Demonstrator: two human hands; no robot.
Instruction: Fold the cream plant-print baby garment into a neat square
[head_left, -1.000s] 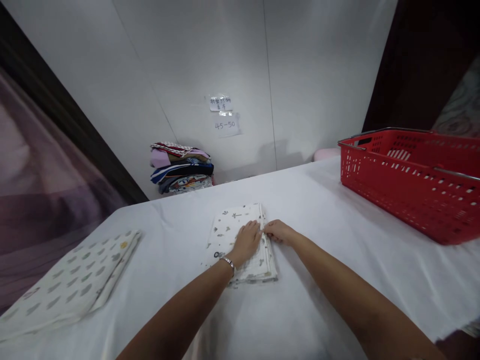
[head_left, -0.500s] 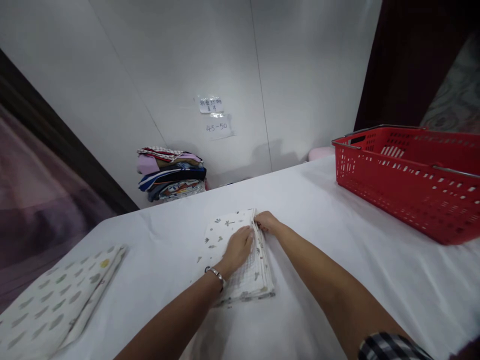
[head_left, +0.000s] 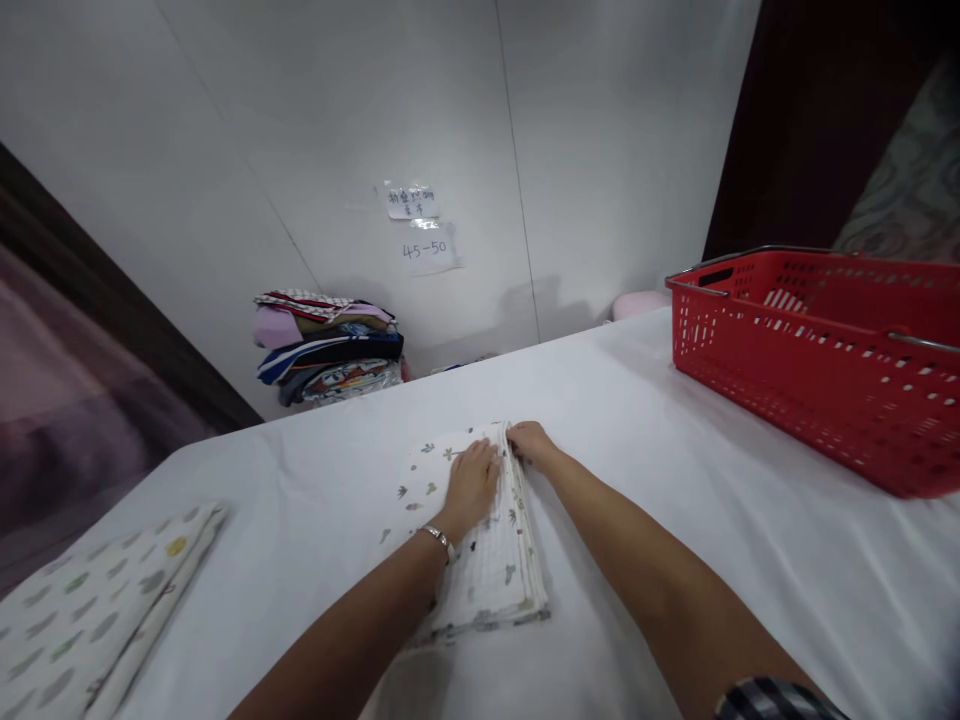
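A white gauze cloth (head_left: 495,575) printed with small leaf and plant motifs lies folded in several layers at the middle of the table. My left hand (head_left: 472,487), with a bracelet at the wrist, rests flat on top of it near the layered right edge, fingers pointing away from me. At the far right corner of the cloth, my right hand (head_left: 531,441) has its fingers closed on the layered edge; the fingertips are partly hidden. To the left, apart from both hands, lies a second folded white cloth (head_left: 97,605) with grey and green spots and one yellow motif.
White sheeting covers the table (head_left: 315,560). A red plastic basket (head_left: 810,375) with metal handles stands at the right. Past the far edge, a stack of folded clothes (head_left: 330,345) sits against the wall, below handwritten paper labels (head_left: 431,248). A pink curtain (head_left: 67,390) hangs at left.
My left hand has slid a little away from me over the cloth, toward its far end. My right hand keeps to the same corner. The view has shifted slightly.
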